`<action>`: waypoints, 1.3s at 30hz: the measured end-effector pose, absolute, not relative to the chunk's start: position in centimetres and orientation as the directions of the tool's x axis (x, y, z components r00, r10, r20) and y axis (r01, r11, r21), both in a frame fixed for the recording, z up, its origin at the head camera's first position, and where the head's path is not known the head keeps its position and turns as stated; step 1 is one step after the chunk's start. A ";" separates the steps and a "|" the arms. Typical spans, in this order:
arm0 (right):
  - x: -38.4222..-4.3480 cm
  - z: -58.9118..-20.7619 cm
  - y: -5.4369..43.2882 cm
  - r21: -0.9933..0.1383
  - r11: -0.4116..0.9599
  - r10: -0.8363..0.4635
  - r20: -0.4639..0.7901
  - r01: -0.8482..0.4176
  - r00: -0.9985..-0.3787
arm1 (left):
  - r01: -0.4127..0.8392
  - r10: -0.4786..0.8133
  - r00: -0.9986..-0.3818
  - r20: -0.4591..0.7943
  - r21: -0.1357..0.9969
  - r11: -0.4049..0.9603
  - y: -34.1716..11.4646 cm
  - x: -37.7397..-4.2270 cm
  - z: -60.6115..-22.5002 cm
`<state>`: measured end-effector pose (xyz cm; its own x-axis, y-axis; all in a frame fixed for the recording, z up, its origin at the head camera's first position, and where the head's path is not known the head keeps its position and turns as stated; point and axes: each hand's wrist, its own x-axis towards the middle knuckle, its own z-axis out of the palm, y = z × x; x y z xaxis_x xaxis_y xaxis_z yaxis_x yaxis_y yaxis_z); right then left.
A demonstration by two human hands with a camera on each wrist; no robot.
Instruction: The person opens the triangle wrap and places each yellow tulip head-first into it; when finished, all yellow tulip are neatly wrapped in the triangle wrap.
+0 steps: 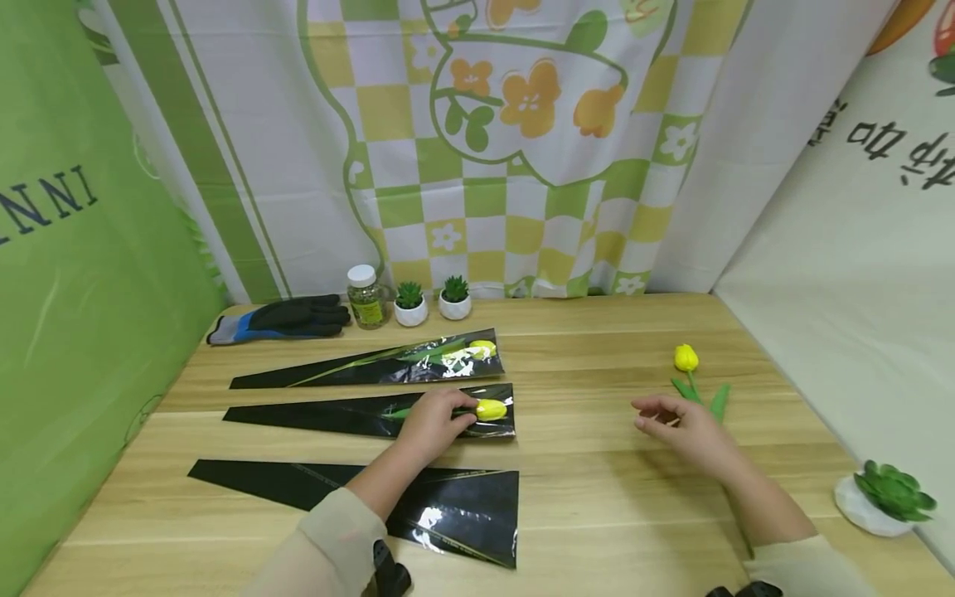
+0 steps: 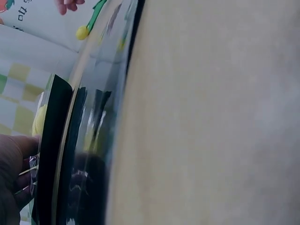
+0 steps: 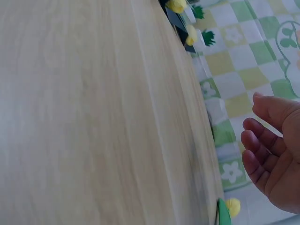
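Note:
My left hand pinches a yellow tulip just below its bloom, at the middle black sleeve. In the left wrist view, the fingers are at the sleeve's clear, crinkled film; whether the bloom lies under that film I cannot tell. Over the right side of the table is my right hand, fingers loosely curled with nothing between them. Beside and partly beneath it lies a second yellow tulip, its stem partly hidden by the arm. In the right wrist view, the right palm shows bare.
Behind the middle sleeve lies another black sleeve with a tulip inside. A flat black sleeve lies nearer me. Gloves, a lidded jar and two potted succulents line the back; another succulent stands at the right edge.

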<state>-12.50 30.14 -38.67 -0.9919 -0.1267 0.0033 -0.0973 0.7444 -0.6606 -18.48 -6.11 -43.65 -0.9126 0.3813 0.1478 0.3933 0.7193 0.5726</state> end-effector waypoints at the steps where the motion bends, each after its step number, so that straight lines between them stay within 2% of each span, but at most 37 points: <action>1: -12.3 -38.6 30.6 -0.653 0.753 -0.116 -0.003 -0.086 -0.993 | 0.392 0.381 -0.913 0.145 0.568 0.723 -6.1 -18.7 -43.6; 9: -10.9 -38.4 33.8 -0.627 0.777 -0.082 -0.026 -0.048 -0.996 | 0.400 0.372 -0.914 0.165 0.533 0.746 -6.4 -20.2 -43.7; 21: -9.7 -39.3 36.7 -0.560 0.829 -0.053 -0.065 -0.007 -0.997 | 0.345 0.335 -0.934 0.126 0.561 0.752 -6.6 -22.0 -43.7; 27: -9.5 -39.6 37.6 -0.511 0.859 -0.032 -0.123 0.036 -0.992 | 0.364 0.337 -0.929 0.153 0.549 0.753 -6.9 -22.7 -44.0; 39: -9.4 -39.8 38.6 -0.486 0.861 0.047 -0.212 0.147 -0.976 | 0.356 0.327 -0.933 0.153 0.541 0.762 -6.8 -23.5 -44.3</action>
